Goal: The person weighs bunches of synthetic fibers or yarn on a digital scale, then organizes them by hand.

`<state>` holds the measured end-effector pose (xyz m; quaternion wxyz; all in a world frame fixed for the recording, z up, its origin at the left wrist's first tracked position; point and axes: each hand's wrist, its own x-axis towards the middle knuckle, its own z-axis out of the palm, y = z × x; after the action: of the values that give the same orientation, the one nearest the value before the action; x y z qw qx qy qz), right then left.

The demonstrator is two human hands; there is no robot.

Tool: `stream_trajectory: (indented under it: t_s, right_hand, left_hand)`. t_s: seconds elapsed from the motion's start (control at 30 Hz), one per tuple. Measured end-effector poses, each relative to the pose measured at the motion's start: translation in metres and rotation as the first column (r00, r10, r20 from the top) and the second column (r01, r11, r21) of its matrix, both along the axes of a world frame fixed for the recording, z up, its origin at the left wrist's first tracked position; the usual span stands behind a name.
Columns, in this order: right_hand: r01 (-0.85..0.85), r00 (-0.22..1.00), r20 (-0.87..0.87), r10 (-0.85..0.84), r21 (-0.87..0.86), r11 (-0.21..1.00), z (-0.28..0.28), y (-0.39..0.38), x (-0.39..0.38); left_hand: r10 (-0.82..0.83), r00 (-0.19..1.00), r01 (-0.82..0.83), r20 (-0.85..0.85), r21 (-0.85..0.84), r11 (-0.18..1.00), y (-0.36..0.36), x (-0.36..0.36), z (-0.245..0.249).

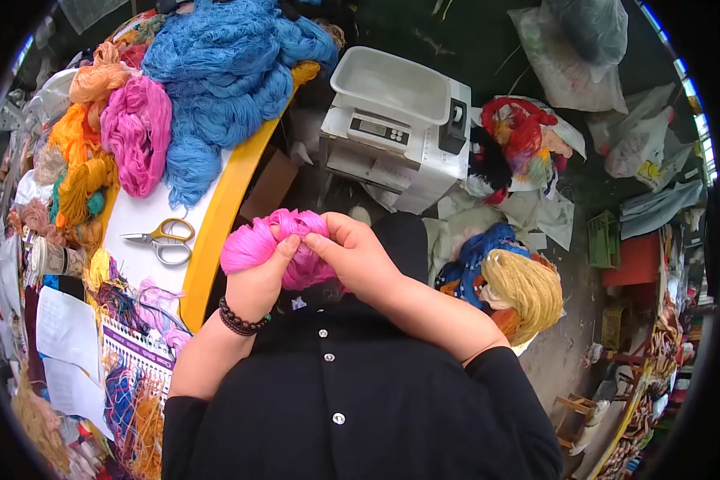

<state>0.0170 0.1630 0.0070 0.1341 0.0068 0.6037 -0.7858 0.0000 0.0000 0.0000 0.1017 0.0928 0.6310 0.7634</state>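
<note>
A bundle of bright pink yarn (248, 245) is held up in front of my chest. My left hand (268, 276) is wrapped round its lower side, with the thumb on top. From the right, my right hand (348, 252) pinches the strands, its thumb and fingertips close to my left thumb. To the left of the bundle, scissors (166, 240) with one yellow and one grey handle loop lie on the white tabletop (136, 214). Further up the table, another pink skein (136, 134) rests against a large heap of blue yarn (216, 64).
A scale (380, 130) with a white tray stands on a white cabinet ahead. Tan yarn (524, 290) and blue cloth are piled at the right. The table's yellow edge (216, 224) runs along my left. Plastic bags (572, 60) lie at the upper right.
</note>
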Motion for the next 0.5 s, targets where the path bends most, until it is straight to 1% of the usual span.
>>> stream_trajectory:
  t_s: [0.07, 0.1, 0.13, 0.17, 0.2, 0.27, 0.33, 0.4, 0.43, 0.47, 0.5]
  right_hand:
    - [0.073, 0.997, 0.031, -0.068, -0.185, 0.98, 0.0061, -0.0029, 0.0018]
    - [0.087, 0.995, 0.065, -0.073, -0.247, 0.965, 0.0057, -0.0047, -0.0008]
    - [0.086, 0.996, 0.059, -0.074, -0.24, 0.967, 0.0051, -0.0017, -0.0034]
    - [0.076, 0.997, 0.022, -0.074, -0.165, 0.983, 0.0044, -0.0013, -0.0031]
    - [0.069, 0.997, -0.019, -0.071, -0.083, 0.994, 0.0037, 0.0006, -0.0034]
    - [0.043, 0.999, -0.002, -0.043, -0.071, 0.997, 0.0022, 0.0025, -0.0036]
    - [0.002, 0.998, -0.07, -0.001, 0.013, 1.0, -0.0008, 0.0039, -0.004]
    - [0.002, 0.996, -0.089, -0.001, 0.014, 1.0, 0.0, 0.0038, -0.0028]
    - [0.022, 0.996, -0.083, -0.025, -0.044, 0.999, 0.0019, 0.0017, -0.0013]
    - [0.041, 0.996, -0.076, -0.049, -0.1, 0.994, 0.0037, -0.0002, -0.0002]
    - [0.039, 0.996, -0.078, -0.047, -0.098, 0.994, 0.0052, -0.0019, 0.0006]
  left_hand:
    - [0.123, 0.99, -0.131, -0.075, -0.117, 0.984, 0.0005, 0.0033, 0.0014]
    - [0.122, 0.99, -0.131, -0.072, -0.134, 0.982, -0.0011, 0.002, 0.0024]
    - [0.127, 0.991, -0.13, -0.042, -0.077, 0.989, 0.0015, -0.0012, 0.0025]
    - [0.131, 0.991, -0.132, -0.005, -0.032, 0.991, 0.0008, -0.0014, 0.0041]
    - [0.15, 0.989, -0.15, -0.019, -0.035, 0.988, 0.0023, -0.0022, 0.0019]
    - [0.133, 0.991, -0.133, -0.016, -0.008, 0.991, 0.0035, -0.0024, 0.0029]
    - [0.112, 0.994, -0.112, -0.013, 0.018, 0.994, 0.0045, -0.0023, 0.0057]
    - [-0.048, 0.999, 0.049, -0.014, 0.058, 0.997, 0.0056, -0.002, 0.0092]
    - [-0.047, 0.999, 0.047, -0.014, 0.061, 0.997, 0.0046, -0.0018, 0.0065]
    - [-0.007, 1.0, 0.007, -0.007, 0.044, 0.999, 0.0028, -0.002, 0.0015]
    - [0.033, 0.999, -0.033, -0.001, 0.026, 0.999, 0.0015, -0.0018, -0.0006]
